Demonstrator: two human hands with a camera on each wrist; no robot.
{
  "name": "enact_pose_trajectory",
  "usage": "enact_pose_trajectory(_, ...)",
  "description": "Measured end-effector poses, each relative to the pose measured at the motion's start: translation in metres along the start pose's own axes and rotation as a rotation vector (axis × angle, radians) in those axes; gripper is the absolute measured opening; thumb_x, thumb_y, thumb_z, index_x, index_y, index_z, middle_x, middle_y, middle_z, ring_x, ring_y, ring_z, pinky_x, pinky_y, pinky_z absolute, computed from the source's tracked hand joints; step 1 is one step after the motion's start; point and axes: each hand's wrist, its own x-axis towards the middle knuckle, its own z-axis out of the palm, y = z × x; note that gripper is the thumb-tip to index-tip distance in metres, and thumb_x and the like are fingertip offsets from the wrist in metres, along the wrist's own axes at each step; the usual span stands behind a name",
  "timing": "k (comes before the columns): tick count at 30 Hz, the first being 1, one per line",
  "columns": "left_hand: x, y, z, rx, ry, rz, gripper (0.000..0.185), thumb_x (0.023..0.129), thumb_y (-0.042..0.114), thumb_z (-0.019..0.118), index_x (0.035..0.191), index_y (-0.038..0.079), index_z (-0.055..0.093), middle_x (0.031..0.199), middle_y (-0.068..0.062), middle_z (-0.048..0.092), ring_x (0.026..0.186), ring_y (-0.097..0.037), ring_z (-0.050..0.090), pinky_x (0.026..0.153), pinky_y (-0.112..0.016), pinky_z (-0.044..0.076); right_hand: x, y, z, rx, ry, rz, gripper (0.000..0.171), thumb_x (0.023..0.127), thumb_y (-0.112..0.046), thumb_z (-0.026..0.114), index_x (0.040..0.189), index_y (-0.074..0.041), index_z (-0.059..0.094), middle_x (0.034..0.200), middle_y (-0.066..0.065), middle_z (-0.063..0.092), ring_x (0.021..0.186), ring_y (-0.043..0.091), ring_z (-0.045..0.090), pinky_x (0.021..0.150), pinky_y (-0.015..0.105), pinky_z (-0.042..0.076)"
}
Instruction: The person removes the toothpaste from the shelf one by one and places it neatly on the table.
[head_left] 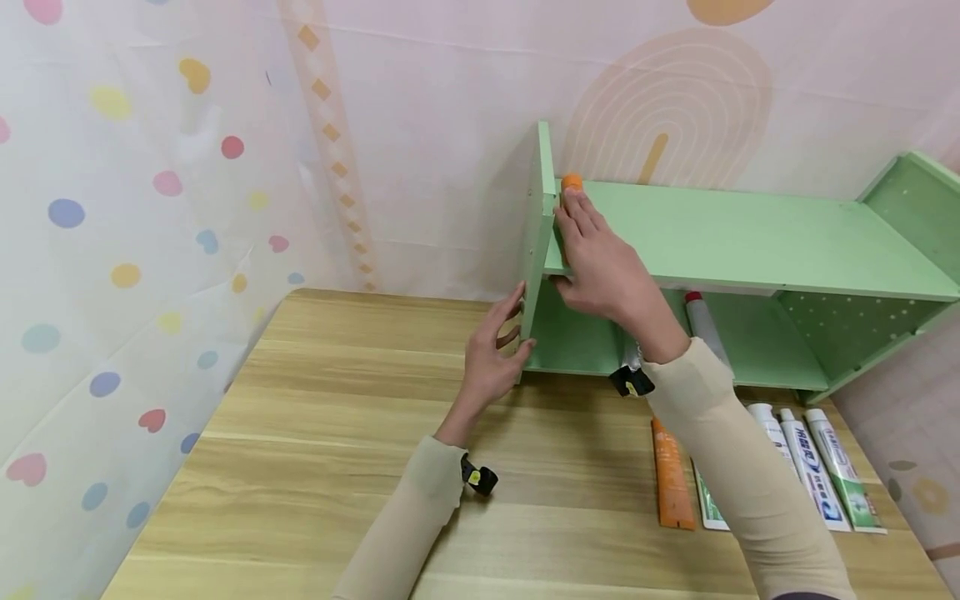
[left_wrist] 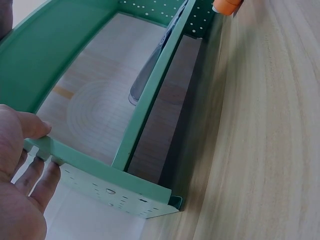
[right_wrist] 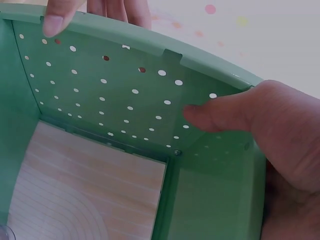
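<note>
— Where was the green shelf [head_left: 750, 237]?
— On the tabletop [head_left: 315, 433], against the wall.
— And the hands?
— The left hand [head_left: 491, 358] pinched the perforated end panel [head_left: 537, 233]; the right hand [head_left: 600, 262] gripped the shelf board at that panel, thumb underneath, fingertips by an orange cap [head_left: 572, 182].

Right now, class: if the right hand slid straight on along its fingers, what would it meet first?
Probably the orange cap: the right hand lies on the shelf, fingertips almost at it, though any gap is unclear.
</note>
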Motion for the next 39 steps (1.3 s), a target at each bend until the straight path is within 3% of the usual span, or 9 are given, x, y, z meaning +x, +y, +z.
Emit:
enact_pose_trajectory(8, 0.001, -0.005, 0.002, -0.001, 0.001, -0.008, 0.077, 0.086, -0.018, 0.067, 0.155, 0.006, 0.044, 0.147, -0.022, 0.053, 0.135, -0.042, 0.054, 0.102, -0.052, 0.055, -0.013, -0.001, 0.001, -0.026, 0.033, -0.038, 0.079, 0.095, -0.017, 0.068, 0.157, 0.010, 0.028, 0.170, 0.025, 0.014, 0.160, 0.036, 0.009, 0.128, 0.048, 0.030)
enact_pose_trajectory(16, 0.003, -0.038, 0.005, 0.023, 0.002, -0.021, 0.084, 0.087, -0.013, 0.071, 0.157, 0.024, 0.044, 0.151, -0.007, 0.053, 0.137, -0.029, 0.054, 0.102, -0.042, 0.057, -0.026, -0.004, 0.003, -0.039, 0.074, -0.068, 0.072, 0.099, -0.015, 0.065, 0.156, 0.011, 0.029, 0.169, 0.025, 0.018, 0.160, 0.037, 0.013, 0.128, 0.049, 0.029)
enact_pose_trajectory(23, 0.001, -0.003, 0.001, 0.000, -0.004, -0.006, 0.077, 0.087, -0.017, 0.068, 0.155, 0.008, 0.045, 0.148, -0.020, 0.053, 0.135, -0.040, 0.055, 0.101, -0.055, 0.056, -0.037, -0.007, 0.004, -0.035, 0.119, -0.066, 0.067, 0.101, -0.013, 0.064, 0.156, 0.009, 0.033, 0.168, 0.024, 0.022, 0.159, 0.035, 0.019, 0.125, 0.049, 0.034)
enact_pose_trajectory(28, 0.001, -0.002, 0.002, 0.001, -0.006, -0.004, 0.077, 0.087, -0.017, 0.068, 0.155, 0.008, 0.044, 0.148, -0.019, 0.053, 0.136, -0.040, 0.054, 0.102, -0.055, 0.055, -0.045, -0.007, 0.005, -0.045, 0.187, -0.096, 0.060, 0.100, -0.004, 0.062, 0.153, 0.010, 0.038, 0.166, 0.024, 0.028, 0.157, 0.036, 0.025, 0.119, 0.049, 0.043)
enact_pose_trajectory(30, 0.001, -0.002, 0.001, 0.001, -0.008, 0.000, 0.076, 0.087, -0.017, 0.068, 0.156, 0.008, 0.044, 0.148, -0.020, 0.053, 0.136, -0.040, 0.054, 0.102, -0.055, 0.055, -0.048, -0.008, 0.006, -0.044, 0.202, -0.098, 0.057, 0.099, 0.001, 0.059, 0.152, 0.009, 0.040, 0.166, 0.023, 0.029, 0.156, 0.035, 0.026, 0.109, 0.047, 0.053)
enact_pose_trajectory(33, 0.001, -0.003, 0.001, 0.001, -0.011, 0.001, 0.076, 0.087, -0.017, 0.067, 0.156, 0.007, 0.044, 0.148, -0.020, 0.053, 0.136, -0.041, 0.053, 0.102, -0.055, 0.055, -0.053, -0.009, 0.006, -0.040, 0.216, -0.095, 0.058, 0.095, 0.009, 0.057, 0.152, 0.007, 0.042, 0.166, 0.022, 0.030, 0.156, 0.034, 0.028, 0.083, 0.041, 0.062)
enact_pose_trajectory(36, 0.001, -0.003, 0.001, 0.002, -0.009, -0.001, 0.076, 0.087, -0.017, 0.067, 0.156, 0.007, 0.044, 0.148, -0.020, 0.053, 0.136, -0.042, 0.053, 0.102, -0.056, 0.055, -0.057, -0.011, 0.006, -0.026, 0.227, -0.088, 0.065, 0.090, 0.016, 0.058, 0.152, 0.005, 0.043, 0.166, 0.019, 0.031, 0.156, 0.032, 0.028, 0.056, 0.034, 0.052)
enact_pose_trajectory(39, 0.002, -0.003, 0.001, 0.004, -0.006, -0.001, 0.076, 0.087, -0.017, 0.067, 0.156, 0.007, 0.044, 0.148, -0.019, 0.053, 0.136, -0.041, 0.053, 0.101, -0.056, 0.055, -0.063, -0.013, 0.007, -0.028, 0.256, -0.090, 0.067, 0.087, 0.020, 0.058, 0.152, 0.005, 0.044, 0.166, 0.018, 0.032, 0.156, 0.031, 0.029, 0.051, 0.031, 0.043)
